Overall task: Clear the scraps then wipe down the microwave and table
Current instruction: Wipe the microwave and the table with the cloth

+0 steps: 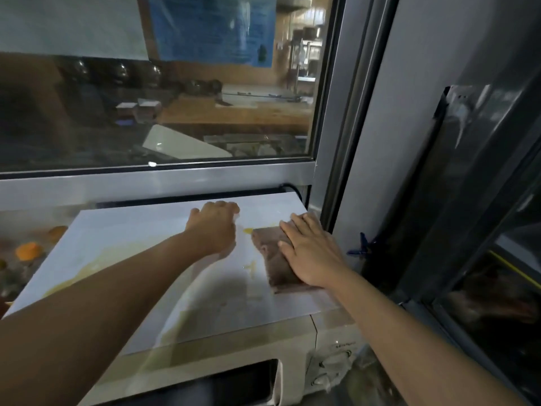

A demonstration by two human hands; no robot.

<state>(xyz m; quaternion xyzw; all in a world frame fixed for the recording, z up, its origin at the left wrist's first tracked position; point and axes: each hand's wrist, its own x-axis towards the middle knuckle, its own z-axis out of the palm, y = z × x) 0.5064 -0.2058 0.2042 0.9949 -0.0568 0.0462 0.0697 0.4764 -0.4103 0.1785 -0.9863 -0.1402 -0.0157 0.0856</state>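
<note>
Both arms reach forward over the white top of the microwave (pixel 181 291). The right hand (pixel 313 253) lies flat, fingers straight, pressing on a brown cloth (pixel 270 253). The left hand (pixel 215 227) rests knuckles-up with fingers curled under; whether it holds anything cannot be told. Yellow smears (pixel 250 269) lie between and nearer than the hands. Orange scraps (pixel 28 250) sit far left of the left hand. Beyond the hands is a window (pixel 164 83).

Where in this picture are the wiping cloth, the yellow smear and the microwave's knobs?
wiping cloth (pixel 270 253): head view, its bare left part beside the right hand.
yellow smear (pixel 87 269): head view, the long streak at left.
microwave's knobs (pixel 333 363): head view, the upper knob.
</note>
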